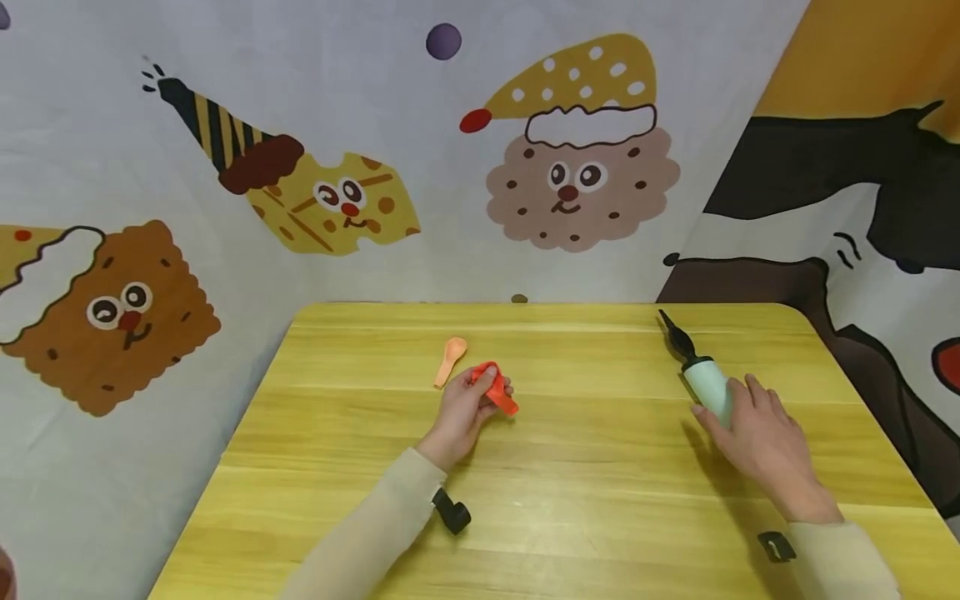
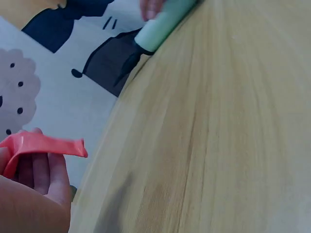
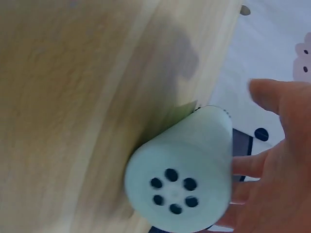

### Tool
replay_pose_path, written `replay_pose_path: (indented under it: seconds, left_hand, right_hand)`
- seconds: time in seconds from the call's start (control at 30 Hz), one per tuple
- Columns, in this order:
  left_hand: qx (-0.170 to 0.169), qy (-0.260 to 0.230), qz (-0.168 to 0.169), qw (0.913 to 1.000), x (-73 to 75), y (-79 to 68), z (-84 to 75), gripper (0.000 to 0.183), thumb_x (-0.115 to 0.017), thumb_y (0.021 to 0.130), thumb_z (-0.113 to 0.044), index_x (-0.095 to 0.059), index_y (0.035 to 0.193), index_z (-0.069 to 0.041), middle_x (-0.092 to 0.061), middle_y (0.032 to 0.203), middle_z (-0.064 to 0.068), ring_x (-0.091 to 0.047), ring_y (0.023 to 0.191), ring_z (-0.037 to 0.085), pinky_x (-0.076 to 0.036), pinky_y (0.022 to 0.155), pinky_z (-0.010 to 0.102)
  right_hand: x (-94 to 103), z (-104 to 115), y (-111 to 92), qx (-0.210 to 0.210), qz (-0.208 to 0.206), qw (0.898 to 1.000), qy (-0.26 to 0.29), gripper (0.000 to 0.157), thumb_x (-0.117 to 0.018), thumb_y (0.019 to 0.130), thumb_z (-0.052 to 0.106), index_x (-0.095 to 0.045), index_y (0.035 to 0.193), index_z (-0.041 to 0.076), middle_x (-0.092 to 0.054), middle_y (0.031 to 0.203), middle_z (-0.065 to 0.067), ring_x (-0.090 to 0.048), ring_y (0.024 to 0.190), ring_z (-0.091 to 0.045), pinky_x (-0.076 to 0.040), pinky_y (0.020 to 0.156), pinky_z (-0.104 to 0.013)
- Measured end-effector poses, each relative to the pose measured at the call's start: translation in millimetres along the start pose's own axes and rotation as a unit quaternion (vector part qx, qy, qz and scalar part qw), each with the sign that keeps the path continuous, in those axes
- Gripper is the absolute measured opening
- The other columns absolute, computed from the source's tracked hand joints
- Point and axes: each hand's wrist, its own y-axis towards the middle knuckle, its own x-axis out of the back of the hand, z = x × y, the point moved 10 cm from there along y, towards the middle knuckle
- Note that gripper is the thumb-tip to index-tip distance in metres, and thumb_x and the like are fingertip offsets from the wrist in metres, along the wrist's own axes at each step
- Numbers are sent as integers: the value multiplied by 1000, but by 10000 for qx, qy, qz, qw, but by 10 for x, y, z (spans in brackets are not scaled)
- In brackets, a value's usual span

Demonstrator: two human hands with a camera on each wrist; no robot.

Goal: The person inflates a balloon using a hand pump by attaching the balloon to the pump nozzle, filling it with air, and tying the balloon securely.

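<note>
A red uninflated balloon (image 1: 498, 392) is pinched in my left hand (image 1: 459, 415), above the table's middle. Its neck (image 2: 73, 147) sticks out past the fingers in the left wrist view. Further right, my right hand (image 1: 765, 433) is over the rear part of a pale green balloon pump (image 1: 708, 388) with a black nozzle (image 1: 678, 340). In the right wrist view the thumb (image 3: 267, 94) stands away from the pump, and the other fingers (image 3: 248, 166) lie along its side. The pump's end cap (image 3: 176, 191) shows a ring of several holes.
An uninflated orange balloon (image 1: 451, 360) lies on the wooden table (image 1: 585, 492), just beyond the left hand. A white cloth with cartoon prints (image 1: 360, 275) hangs behind the table's back edge.
</note>
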Motion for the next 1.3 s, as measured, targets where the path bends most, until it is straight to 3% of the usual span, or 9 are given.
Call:
replay_pose_path:
  seconds: [0.17, 0.27, 0.37, 0.5, 0.67, 0.87, 1.03, 1.17, 1.3]
  left_hand:
    - [136, -334, 51, 9993, -10, 7, 28, 50, -46, 113, -22, -34, 151, 9, -72, 118, 13, -73, 104, 20, -55, 99, 39]
    - [241, -560, -18, 9981, 12, 15, 57, 53, -43, 114, -25, -29, 155, 4, -73, 118, 11, -72, 109, 22, -53, 103, 43]
    - [254, -762, -109, 9967, 40, 30, 63, 55, -42, 114, -27, -25, 159, 0, -73, 118, 12, -72, 112, 24, -52, 103, 44]
    - [278, -911, -186, 9953, 57, 49, 71, 57, -42, 114, -27, -21, 161, -3, -73, 116, 13, -73, 108, 23, -56, 98, 41]
    - [330, -1008, -286, 9940, 73, 51, 82, 55, -42, 114, -27, -23, 160, -4, -73, 117, 13, -73, 108, 23, -54, 100, 43]
    - [312, -1280, -451, 9902, 103, 52, 59, 56, -41, 114, -28, -23, 162, -7, -67, 131, 19, -62, 128, 32, -44, 111, 49]
    - [415, -1630, -352, 9851, 95, 86, 57, 59, -40, 114, -30, -18, 165, -11, -60, 141, 23, -52, 137, 36, -45, 111, 47]
    - [481, -1907, -361, 9798, 90, 106, 30, 59, -39, 114, -30, -16, 165, -13, -59, 143, 24, -51, 139, 35, -48, 108, 43]
    - [511, -2204, -440, 9731, 104, 114, 8, 59, -39, 114, -31, -16, 165, -15, -54, 147, 25, -47, 142, 34, -50, 106, 41]
  right_hand:
    - [-115, -225, -38, -436, 535, 9975, 118, 107, -55, 101, 62, -10, 154, -20, -31, 132, -53, -46, 104, -66, -45, 71, -68]
    - [-165, -310, -42, -583, 756, 9953, 151, 110, -54, 100, 63, -7, 153, -21, -31, 128, -53, -47, 98, -64, -44, 69, -65]
    - [-174, -322, -21, -493, 676, 9964, 122, 103, -54, 101, 61, -17, 146, -25, -38, 116, -50, -49, 91, -59, -44, 69, -63]
    - [-154, -291, 5, -277, 428, 9987, 4, 83, -57, 103, 52, -37, 118, -27, -46, 93, -38, -50, 77, -46, -42, 64, -55]
    - [-141, -255, 21, -159, 215, 9996, -16, 63, -64, 103, 37, -45, 99, -23, -48, 81, -30, -50, 68, -38, -43, 55, -49]
    - [-110, -190, -25, -302, 374, 9985, 253, 72, -62, 103, 40, -41, 117, -27, -54, 90, -33, -55, 70, -36, -46, 52, -46]
    - [-94, -8, -120, -339, 533, 9964, 565, 80, -65, 98, 49, -43, 134, -18, -64, 103, -30, -61, 76, -35, -47, 55, -45]
    - [-127, 233, -205, -173, 581, 9945, 850, 83, -66, 96, 56, -45, 139, -12, -66, 112, -30, -65, 85, -37, -51, 62, -49]
    - [-162, 463, -296, 208, 447, 9937, 1009, 80, -70, 94, 57, -52, 137, -8, -68, 110, -24, -65, 86, -33, -52, 64, -48]
